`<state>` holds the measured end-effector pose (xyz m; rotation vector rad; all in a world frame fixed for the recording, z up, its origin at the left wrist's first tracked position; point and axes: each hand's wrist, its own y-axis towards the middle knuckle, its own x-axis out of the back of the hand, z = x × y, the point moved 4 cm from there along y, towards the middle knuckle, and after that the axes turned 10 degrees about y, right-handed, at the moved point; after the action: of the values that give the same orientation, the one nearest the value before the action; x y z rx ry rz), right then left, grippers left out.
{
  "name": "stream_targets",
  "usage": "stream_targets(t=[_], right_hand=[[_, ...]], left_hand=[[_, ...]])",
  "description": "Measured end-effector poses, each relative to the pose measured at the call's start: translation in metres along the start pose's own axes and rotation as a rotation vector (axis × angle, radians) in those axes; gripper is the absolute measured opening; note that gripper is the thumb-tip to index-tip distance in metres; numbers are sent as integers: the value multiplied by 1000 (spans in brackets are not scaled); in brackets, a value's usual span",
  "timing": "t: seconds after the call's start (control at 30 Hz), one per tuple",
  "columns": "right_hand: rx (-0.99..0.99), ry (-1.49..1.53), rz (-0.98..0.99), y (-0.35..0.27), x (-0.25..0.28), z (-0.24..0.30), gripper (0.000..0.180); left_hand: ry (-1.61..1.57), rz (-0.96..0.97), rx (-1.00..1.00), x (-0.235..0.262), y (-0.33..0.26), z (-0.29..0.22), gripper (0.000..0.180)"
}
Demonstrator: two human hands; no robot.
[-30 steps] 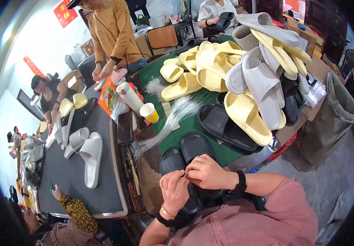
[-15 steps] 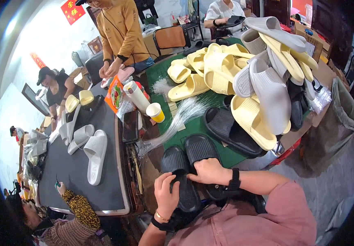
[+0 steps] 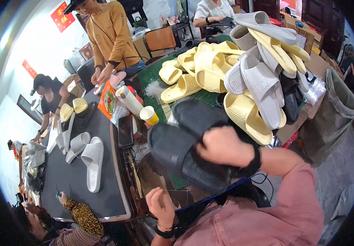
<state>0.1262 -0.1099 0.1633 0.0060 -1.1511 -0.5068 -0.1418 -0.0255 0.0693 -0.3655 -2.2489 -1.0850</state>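
Observation:
A pair of black slippers with ribbed straps, the nearer slipper (image 3: 166,147) and the farther slipper (image 3: 197,115), is lifted above the near edge of the green work mat (image 3: 146,76). My right hand (image 3: 224,145) is closed on the pair from the right side, slightly blurred; its fingertips are hidden between the slippers. Below and to the left, my left hand (image 3: 160,205) is apart from the slippers, fingers raised and loosely spread, with nothing seen in it. Just beyond the pair lies a yellow slipper (image 3: 246,117) at the front of the heap.
Yellow and grey slippers (image 3: 263,90) are heaped on the table. A paper cup (image 3: 149,115), white bottle (image 3: 128,99) and phone (image 3: 125,131) stand at its left. Grey slippers (image 3: 93,160) lie on the dark side table (image 3: 68,180), where co-workers are busy. A large sack (image 3: 328,119) stands right.
My right hand has raised the black slippers from near my lap, up and away from me over the table edge. My left hand has come off them and dropped lower.

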Motion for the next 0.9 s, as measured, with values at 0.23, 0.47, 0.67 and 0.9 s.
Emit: stream_targets(t=[0.23, 0.47, 0.67, 0.9], right_hand=[[-49, -488, -666, 96, 223, -111, 29], [-535, -1025, -262, 118, 276, -261, 55], [-465, -1004, -526, 107, 273, -309, 40], [-308, -1111, -596, 93, 285, -325, 38]], left_hand=[[-92, 16, 217, 6, 2, 16, 24], [27, 3, 198, 29, 31, 48, 24], [392, -133, 253, 91, 107, 123, 31], [864, -52, 446, 112, 160, 228, 57]])
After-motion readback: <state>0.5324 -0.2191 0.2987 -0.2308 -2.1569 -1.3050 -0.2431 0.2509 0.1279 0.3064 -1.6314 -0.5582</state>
